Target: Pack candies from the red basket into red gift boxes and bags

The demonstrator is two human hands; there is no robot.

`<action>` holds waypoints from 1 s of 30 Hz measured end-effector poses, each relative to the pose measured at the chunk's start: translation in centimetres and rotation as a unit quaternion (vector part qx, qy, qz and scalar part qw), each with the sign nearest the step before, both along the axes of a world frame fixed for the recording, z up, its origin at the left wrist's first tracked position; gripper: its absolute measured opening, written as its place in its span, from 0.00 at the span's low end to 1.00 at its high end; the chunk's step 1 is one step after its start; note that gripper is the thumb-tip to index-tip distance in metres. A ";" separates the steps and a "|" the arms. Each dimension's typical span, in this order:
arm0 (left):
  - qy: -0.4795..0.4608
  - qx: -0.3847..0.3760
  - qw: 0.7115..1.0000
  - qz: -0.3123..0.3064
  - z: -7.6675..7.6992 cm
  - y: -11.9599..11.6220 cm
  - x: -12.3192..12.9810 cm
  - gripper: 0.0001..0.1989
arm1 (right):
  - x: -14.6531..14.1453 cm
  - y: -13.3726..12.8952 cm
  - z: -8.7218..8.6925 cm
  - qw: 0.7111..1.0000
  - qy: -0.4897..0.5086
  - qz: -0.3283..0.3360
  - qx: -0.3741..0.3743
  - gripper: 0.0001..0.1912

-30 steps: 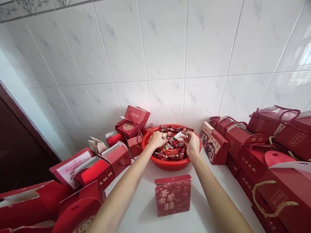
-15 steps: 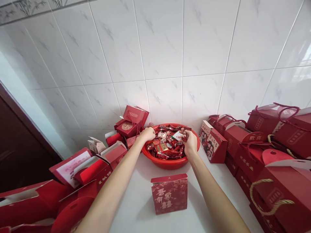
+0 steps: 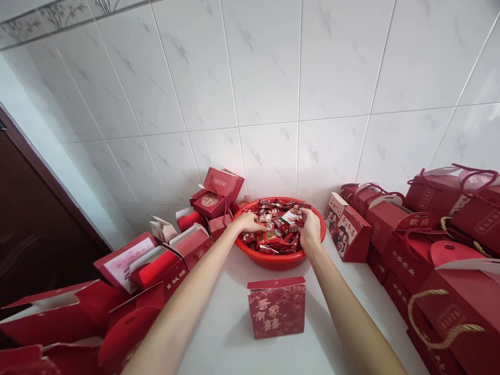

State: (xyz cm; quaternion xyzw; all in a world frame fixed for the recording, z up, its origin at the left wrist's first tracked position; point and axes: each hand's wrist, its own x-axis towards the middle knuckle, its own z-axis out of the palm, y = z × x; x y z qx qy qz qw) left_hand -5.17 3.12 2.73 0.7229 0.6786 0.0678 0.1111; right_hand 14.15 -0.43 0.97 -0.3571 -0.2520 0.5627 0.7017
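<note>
A red basin [image 3: 278, 263] full of small wrapped sweets [image 3: 273, 229], mostly red, stands against the wall. Over its left side my left hand [image 3: 249, 223] reaches in, fingers apart and touching the sweets, with nothing visibly held. At the right side of the basin, my right hand [image 3: 308, 225] has its fingers closed around dark red wrapped sweets [image 3: 300, 212]. In front of the basin a small red box [image 3: 277, 308] with gold lettering stands upright on the white table [image 3: 219, 317].
Open red boxes [image 3: 156, 260] crowd the left side, with more stacked behind at the back left. Closed red boxes with rope handles [image 3: 449, 307] are piled along the right. A box with printed figures [image 3: 347, 229] stands right of the basin. Behind is a tiled wall [image 3: 269, 78].
My left hand has moved from the basin's left rim inward over the sweets, its fingers now spread out. The right hand stays at the basin's right side. The view has shifted slightly.
</note>
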 end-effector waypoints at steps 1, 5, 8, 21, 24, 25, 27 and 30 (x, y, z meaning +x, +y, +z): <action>-0.008 -0.001 1.000 -0.003 -0.2 -0.2 0.0 0.19 | 0.0 -0.1 0.1 1.000 -0.001 0.000 -0.001 0.10; -0.060 0.012 0.998 -0.029 -1.3 -1.1 0.7 0.18 | 0.0 -0.3 0.2 1.000 -0.009 0.000 -0.002 0.10; -0.125 0.020 0.989 -0.078 -1.7 -1.2 1.1 0.20 | 0.0 -0.3 0.1 1.000 -0.015 0.000 0.003 0.10; 0.023 0.016 0.999 -0.015 -0.1 0.7 0.9 0.03 | 0.0 0.2 -0.4 1.000 -0.027 0.003 0.009 0.10; 0.020 -0.006 0.999 -0.039 0.1 0.8 1.4 0.03 | 0.0 0.1 -0.3 1.000 -0.023 0.006 0.010 0.11; 0.014 -0.013 0.999 -0.047 0.2 0.8 1.5 0.03 | 0.0 0.1 -0.3 1.000 -0.022 0.006 0.009 0.11; -0.003 -0.030 0.998 -0.064 0.4 0.6 1.4 0.04 | -0.1 0.0 -0.2 1.000 -0.019 0.005 0.005 0.10; -0.036 -0.052 0.994 -0.087 0.4 0.4 1.2 0.05 | -0.1 0.0 -0.2 1.000 -0.015 0.006 0.001 0.10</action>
